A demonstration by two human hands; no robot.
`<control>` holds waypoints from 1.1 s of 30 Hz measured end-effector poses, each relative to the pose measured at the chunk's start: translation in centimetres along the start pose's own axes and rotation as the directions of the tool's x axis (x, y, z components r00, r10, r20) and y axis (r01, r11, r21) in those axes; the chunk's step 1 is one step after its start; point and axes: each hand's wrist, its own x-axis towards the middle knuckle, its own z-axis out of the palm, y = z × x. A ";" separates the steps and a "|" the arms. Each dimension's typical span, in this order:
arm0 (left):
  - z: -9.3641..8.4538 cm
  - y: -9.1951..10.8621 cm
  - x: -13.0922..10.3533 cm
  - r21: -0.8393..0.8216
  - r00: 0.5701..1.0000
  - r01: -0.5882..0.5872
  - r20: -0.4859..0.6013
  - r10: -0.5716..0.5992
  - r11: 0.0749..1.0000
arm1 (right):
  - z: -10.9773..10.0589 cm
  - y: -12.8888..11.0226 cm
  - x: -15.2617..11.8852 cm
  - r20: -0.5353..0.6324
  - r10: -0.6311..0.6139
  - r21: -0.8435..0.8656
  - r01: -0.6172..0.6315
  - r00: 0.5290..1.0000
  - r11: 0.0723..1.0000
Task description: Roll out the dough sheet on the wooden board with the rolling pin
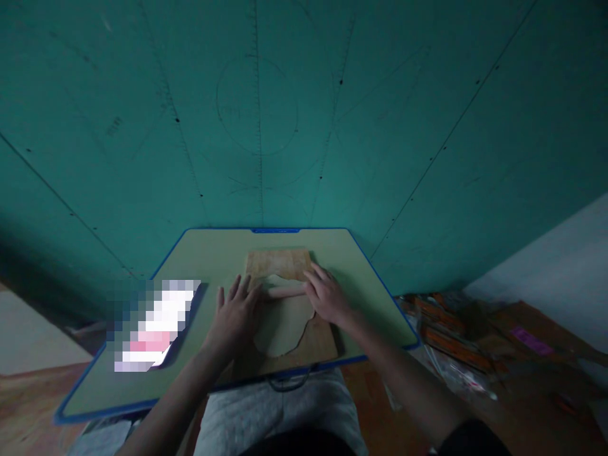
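Both forearms reach forward and inward over one blue-edged table. The left hand, fingers spread, lies at the left end of one rolling pin; the right hand bends over the other end, whether gripping cannot be told. The pin lies crosswise on one dough sheet, atop one wooden board.

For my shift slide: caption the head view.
Left hand and right hand on rolling pin, over flattened dough on wooden board.

The blue-edged table carries 1 wooden board and 1 blurred-out object.
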 end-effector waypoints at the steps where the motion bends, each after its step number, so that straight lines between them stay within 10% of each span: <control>1: -0.2 0.2 0.3 -0.051 1.000 0.025 0.014 -0.024 0.998 | 0.1 0.1 0.6 -0.016 0.049 0.003 -0.049 0.999 0.999; 8: -2.1 2.7 -1.5 -0.248 0.990 -0.141 -0.008 0.143 0.959 | -1.2 0.8 -2.5 -0.045 0.151 -0.032 -0.153 0.987 0.988; 15: -2.2 5.0 1.1 -0.008 0.947 -0.321 -0.030 0.320 0.947 | -2.1 1.5 -6.6 -0.073 0.141 0.022 -0.140 0.987 0.990; 28: 0.6 6.7 11.6 -0.051 0.977 -0.169 0.127 0.174 0.984 | -2.7 4.4 -1.5 0.030 0.250 -0.067 -0.248 0.968 0.967; 33: -0.8 7.4 9.7 -0.036 0.970 -0.208 0.118 0.211 0.977 | -3.2 3.9 -1.9 0.146 0.168 -0.116 -0.152 0.975 0.982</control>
